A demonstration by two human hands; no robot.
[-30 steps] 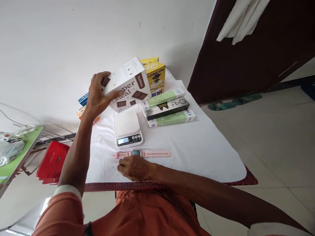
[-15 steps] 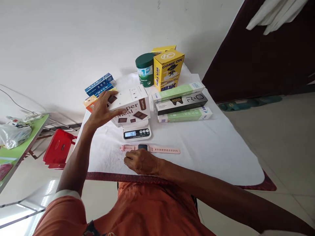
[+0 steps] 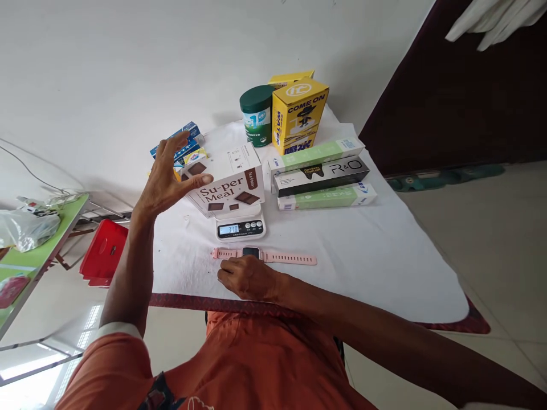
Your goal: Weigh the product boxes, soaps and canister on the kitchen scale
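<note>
Head view | white box (image 3: pixel 233 181) frame-right of nearer left hand (image 3: pixel 159 181); long axis across frame | left fingers wide; right hand (image 3: pixel 248 278) curled, grip unclear

The Su-per Meal box (image 3: pixel 228 183) is smooth cardboard.

the white box (image 3: pixel 228 181) hides most of the scale (image 3: pixel 240 229).
</note>
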